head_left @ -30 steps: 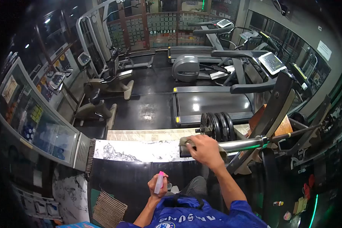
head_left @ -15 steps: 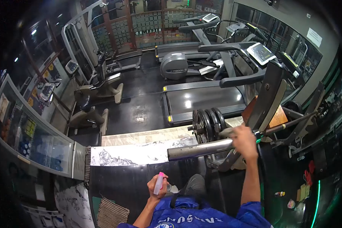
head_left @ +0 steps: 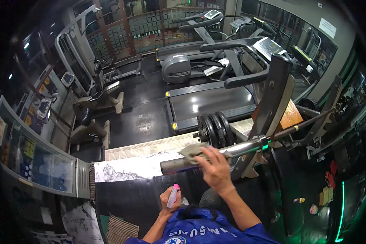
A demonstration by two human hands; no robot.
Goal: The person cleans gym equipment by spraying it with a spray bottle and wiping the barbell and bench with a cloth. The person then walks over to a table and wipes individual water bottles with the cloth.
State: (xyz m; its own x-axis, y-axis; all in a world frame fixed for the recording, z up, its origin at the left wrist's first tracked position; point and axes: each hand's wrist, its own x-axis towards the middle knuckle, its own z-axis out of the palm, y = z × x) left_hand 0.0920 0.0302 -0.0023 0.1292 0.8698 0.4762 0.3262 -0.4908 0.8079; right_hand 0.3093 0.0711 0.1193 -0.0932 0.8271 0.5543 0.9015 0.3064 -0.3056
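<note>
Pressing cloth [head_left: 193,153] onto bar [head_left: 248,147], right hand [head_left: 218,171] bunches it (probably soft, light, best held mid-fold); left hand [head_left: 164,198] clasps bottle [head_left: 172,198].

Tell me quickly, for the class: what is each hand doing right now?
Left hand: closed around a pink-topped bottle.
Right hand: holding a cloth on the bar's end.

Weight plates [head_left: 216,129] beside a treadmill [head_left: 213,103], fridge [head_left: 32,150] opposite.
</note>
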